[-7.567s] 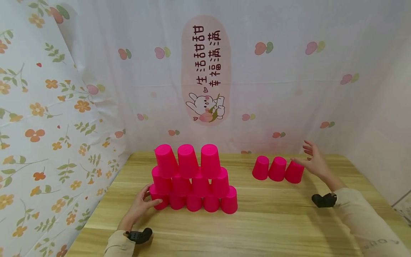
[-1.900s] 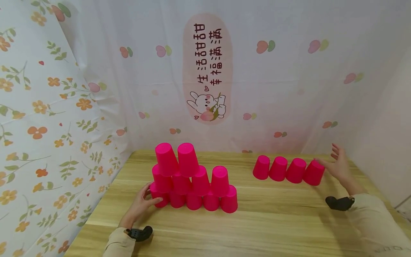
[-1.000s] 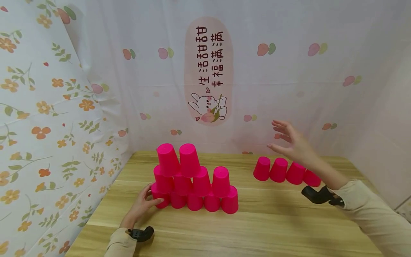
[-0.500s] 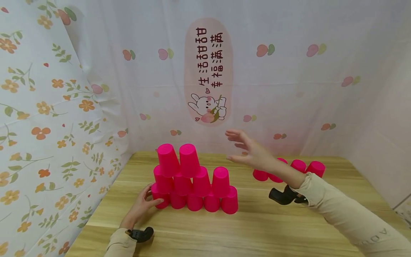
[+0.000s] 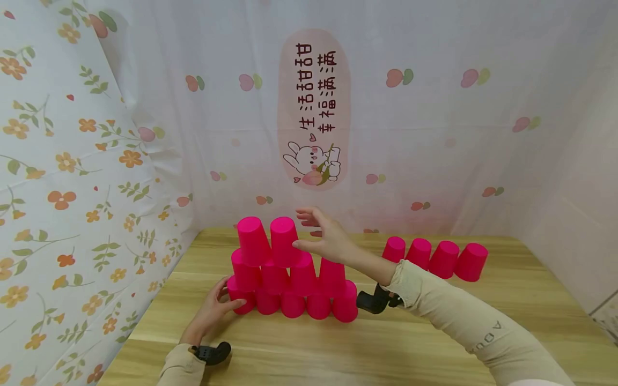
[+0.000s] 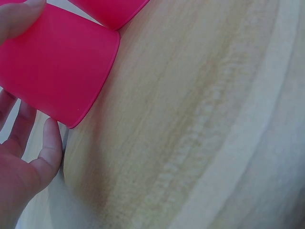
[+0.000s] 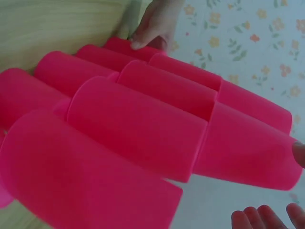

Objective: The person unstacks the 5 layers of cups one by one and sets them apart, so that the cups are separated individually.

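Upside-down pink cups form a tiered stack on the table, with two cups on top. My left hand (image 5: 211, 308) holds the bottom row's leftmost cup (image 5: 243, 294), thumb in front and fingers behind. The left wrist view shows that cup (image 6: 62, 67) between thumb and fingers. Beside the right-hand top cup (image 5: 282, 244) is my right hand (image 5: 328, 238), its fingers spread and holding nothing. In the right wrist view the thumb overlaps the end of that top cup (image 7: 248, 148), while the other fingertips are apart from it; whether the thumb touches cannot be told.
Several more upside-down pink cups, the rightmost one (image 5: 471, 262) fully visible, stand in a row at the table's right rear. My right forearm (image 5: 444, 295) partly covers this row. A printed curtain (image 5: 410, 134) hangs behind the wooden table (image 5: 309, 348).
The third top-tier cup has gone from the stack, and the right-hand row has gained one at its right end. My right hand has moved left from there to the stack. My left hand stays put.
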Action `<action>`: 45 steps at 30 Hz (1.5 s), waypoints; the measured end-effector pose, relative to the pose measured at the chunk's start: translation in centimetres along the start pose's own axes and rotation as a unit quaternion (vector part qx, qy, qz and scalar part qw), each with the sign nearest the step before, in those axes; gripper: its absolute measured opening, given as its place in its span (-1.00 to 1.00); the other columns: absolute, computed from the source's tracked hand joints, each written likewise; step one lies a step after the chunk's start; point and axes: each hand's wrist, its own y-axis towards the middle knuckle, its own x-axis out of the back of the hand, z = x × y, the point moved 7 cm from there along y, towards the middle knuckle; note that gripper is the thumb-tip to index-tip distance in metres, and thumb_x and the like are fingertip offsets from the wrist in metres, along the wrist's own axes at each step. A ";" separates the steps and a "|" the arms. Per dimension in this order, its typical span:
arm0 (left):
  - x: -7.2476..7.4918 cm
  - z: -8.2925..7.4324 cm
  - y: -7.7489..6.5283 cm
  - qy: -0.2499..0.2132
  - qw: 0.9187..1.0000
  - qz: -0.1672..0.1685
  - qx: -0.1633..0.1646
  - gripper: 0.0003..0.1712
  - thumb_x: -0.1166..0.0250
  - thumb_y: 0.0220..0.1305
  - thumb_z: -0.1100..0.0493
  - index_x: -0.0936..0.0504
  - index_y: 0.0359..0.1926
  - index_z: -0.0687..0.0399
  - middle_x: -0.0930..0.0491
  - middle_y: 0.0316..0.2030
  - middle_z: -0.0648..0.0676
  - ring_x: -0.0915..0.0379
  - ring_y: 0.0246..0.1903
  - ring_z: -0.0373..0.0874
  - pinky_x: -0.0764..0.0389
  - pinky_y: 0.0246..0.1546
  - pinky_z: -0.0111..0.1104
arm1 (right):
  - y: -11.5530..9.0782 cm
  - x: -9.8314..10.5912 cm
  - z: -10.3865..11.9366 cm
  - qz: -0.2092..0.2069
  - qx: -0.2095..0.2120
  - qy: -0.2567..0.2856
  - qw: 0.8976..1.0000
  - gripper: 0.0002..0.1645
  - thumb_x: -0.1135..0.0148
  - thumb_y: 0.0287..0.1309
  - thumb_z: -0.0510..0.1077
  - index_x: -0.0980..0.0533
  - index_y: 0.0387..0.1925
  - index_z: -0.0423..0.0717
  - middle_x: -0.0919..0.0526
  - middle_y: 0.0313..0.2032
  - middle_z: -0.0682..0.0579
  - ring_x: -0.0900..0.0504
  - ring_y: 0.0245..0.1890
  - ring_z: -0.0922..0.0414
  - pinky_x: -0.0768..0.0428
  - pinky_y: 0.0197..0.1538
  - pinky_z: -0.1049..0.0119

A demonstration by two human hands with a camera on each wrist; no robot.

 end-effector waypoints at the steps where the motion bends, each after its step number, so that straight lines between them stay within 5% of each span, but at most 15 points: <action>1: 0.0 0.0 0.0 0.000 1.000 0.001 0.002 -0.28 -0.32 -0.01 0.32 -0.22 0.20 0.21 -0.32 0.07 0.24 -0.23 0.04 0.14 -0.36 -0.07 -0.23 | 0.1 -0.3 -0.1 -0.003 -0.004 0.002 1.000 -0.28 -0.30 -0.06 -0.20 -0.20 0.15 -0.13 -0.37 0.08 -0.11 -0.39 0.05 -0.02 -0.42 0.01 0.09; 15: 0.1 0.1 0.0 0.008 1.000 -0.001 -0.009 -0.29 -0.32 -0.02 0.31 -0.24 0.18 0.20 -0.33 0.06 0.23 -0.23 0.05 0.13 -0.32 0.00 -0.11 | 0.6 -3.3 -1.5 0.010 -0.034 0.046 0.998 -0.26 -0.33 -0.10 -0.20 -0.19 0.12 -0.16 -0.45 -0.06 -0.02 -0.45 -0.08 0.05 -0.51 -0.12 0.20; 23: 0.1 0.2 0.0 -0.001 1.000 -0.003 -0.005 -0.28 -0.32 -0.02 0.33 -0.23 0.19 0.20 -0.32 0.07 0.24 -0.23 0.05 0.14 -0.35 -0.04 -0.13 | 0.5 -3.3 -1.4 0.009 -0.032 0.045 0.998 -0.28 -0.32 -0.09 -0.21 -0.19 0.11 -0.18 -0.44 -0.06 -0.08 -0.45 -0.10 0.00 -0.51 -0.14 0.20; 35: 0.1 0.3 -0.1 0.004 1.000 0.001 0.003 -0.27 -0.30 0.01 0.32 -0.20 0.22 0.19 -0.29 0.10 0.26 -0.21 0.07 0.16 -0.33 -0.01 -0.11 | -0.1 -1.1 -0.6 -0.014 -0.036 0.042 0.998 -0.30 -0.30 -0.08 -0.22 -0.19 0.10 -0.20 -0.43 -0.05 -0.12 -0.45 -0.08 -0.03 -0.51 -0.12 0.17; 45: 0.1 0.5 0.0 0.010 1.000 0.001 -0.008 -0.28 -0.32 -0.01 0.30 -0.22 0.20 0.19 -0.31 0.07 0.25 -0.23 0.04 0.16 -0.37 -0.05 -0.15 | -1.6 2.9 -1.2 -0.049 -0.049 0.029 0.997 -0.25 -0.32 -0.12 -0.23 -0.18 0.12 -0.15 -0.41 -0.06 -0.10 -0.43 -0.09 -0.06 -0.49 -0.10 0.11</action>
